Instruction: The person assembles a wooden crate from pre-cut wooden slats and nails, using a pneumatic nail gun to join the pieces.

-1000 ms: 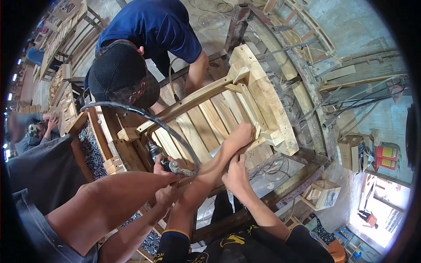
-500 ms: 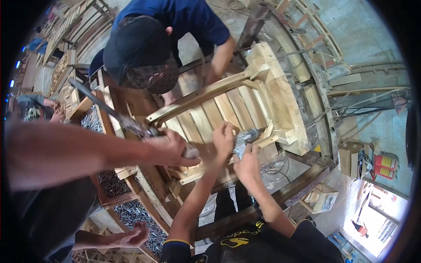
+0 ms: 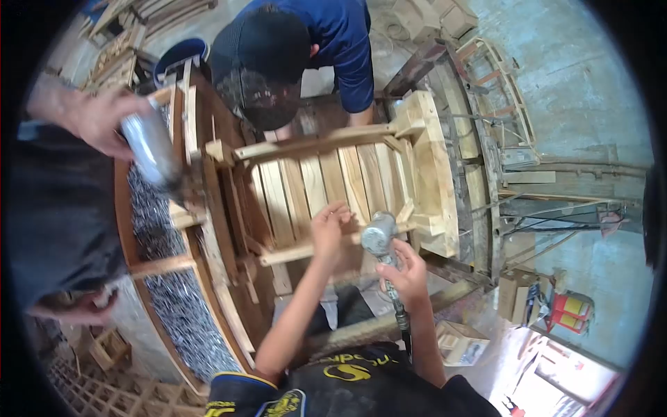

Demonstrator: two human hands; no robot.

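Observation:
My right hand point(image 3: 406, 274) is closed round the handle of a grey pistol-shaped air driver point(image 3: 379, 235), with a hose running down from its grip. The driver's rounded body is above the near rail of a wooden slatted frame point(image 3: 330, 181). My left hand point(image 3: 326, 233) is by the near rail, left of the driver, with fingers curled together; whatever they hold, if anything, is too small to make out. Pale slats run across the frame, and a thick wooden end piece point(image 3: 434, 167) stands at its right.
Across the frame, a co-worker in a dark cap point(image 3: 260, 62) leans in. At left, another person's hand point(image 3: 104, 121) grips a blurred grey tool point(image 3: 149, 146). Wooden bins point(image 3: 160, 267) hold many metal fasteners. A metal stand point(image 3: 490, 201) runs along the right.
My right hand has drawn the driver back from the frame's right corner, and my left hand has moved left, away from it. The other person's arm at left has pulled back from over the frame.

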